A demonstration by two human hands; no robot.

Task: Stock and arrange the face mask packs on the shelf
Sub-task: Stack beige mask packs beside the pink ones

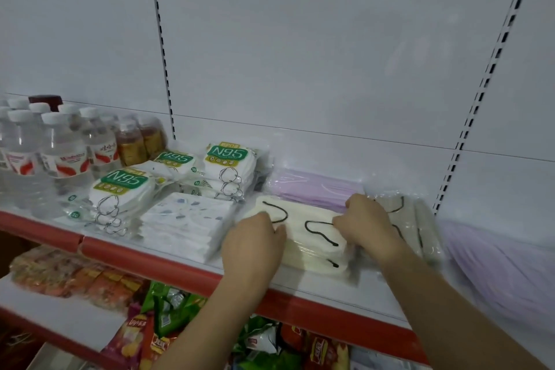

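Both hands sit on a stack of cream mask packs [312, 234] with black ear loops, at the front of the shelf [327, 288], apparently to square the stack against its neighbours. The left hand [253, 245] lies on the stack's left end, fingers bent over the top pack; whether it pinches the film or only presses cannot be told. The right hand [368, 224] has its fingers curled at the right end, seemingly gripping the wrapper's edge there. So the stack lies between the 2 hands, under both palms. Just behind it lies a lilac mask pack [315, 189]; to its left, a white patterned stack [186, 219] and N95 packs [229, 171]; to its right, more cream packs [417, 216] standing on edge. Water bottles [60, 153] fill the far left.
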